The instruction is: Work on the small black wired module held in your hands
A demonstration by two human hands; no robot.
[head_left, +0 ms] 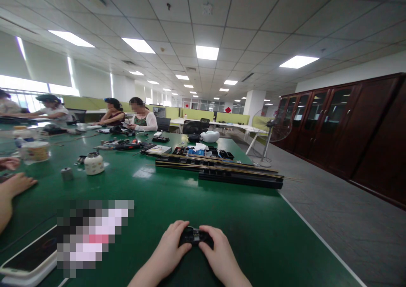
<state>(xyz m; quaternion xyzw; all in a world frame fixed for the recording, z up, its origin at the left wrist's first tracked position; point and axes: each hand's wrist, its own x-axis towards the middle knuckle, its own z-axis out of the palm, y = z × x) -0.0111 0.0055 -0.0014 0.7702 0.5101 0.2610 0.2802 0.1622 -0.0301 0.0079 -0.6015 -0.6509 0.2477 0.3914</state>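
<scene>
Both my hands hold a small black device (196, 235) low over the green table, near its front edge. My left hand (169, 246) grips its left end, fingers along the far side and thumb on the near side. The right end is pinched the same way by my right hand (220, 249). Between the hands, the device's middle shows a pale metallic or inner part. My fingers cover both ends, so its exact kind cannot be made out.
A phone (34, 251) lies at front left, beside a pixelated patch. Long black trays (241, 179) with thin rods stretch across the table ahead. A white jar (94, 163) and grey cylinder (67, 174) stand left. Another person's hand (19, 185) rests at the left edge.
</scene>
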